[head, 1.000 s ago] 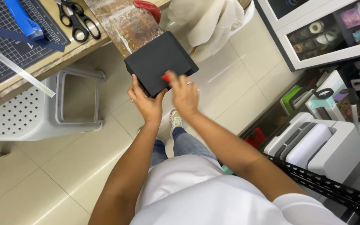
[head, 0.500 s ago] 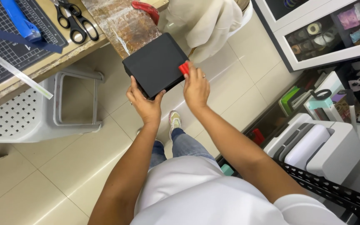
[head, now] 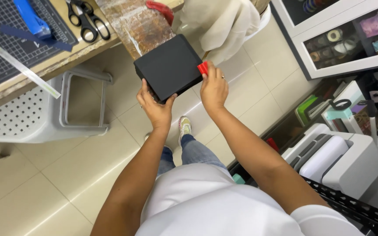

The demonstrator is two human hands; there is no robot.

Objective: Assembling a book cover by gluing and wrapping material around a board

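the left hand gripped the near corner of a flat, matte black square box, fingers curled under its edge. the right hand pinched a small red plastic scraper against the box's right side. the box was held up in the air above the beige tiled floor, just in front of the wooden table edge. off to the left stood a grey perforated plastic stool. farther out on the table lay black-handled scissors, a dark cutting mat and a blue cutter.
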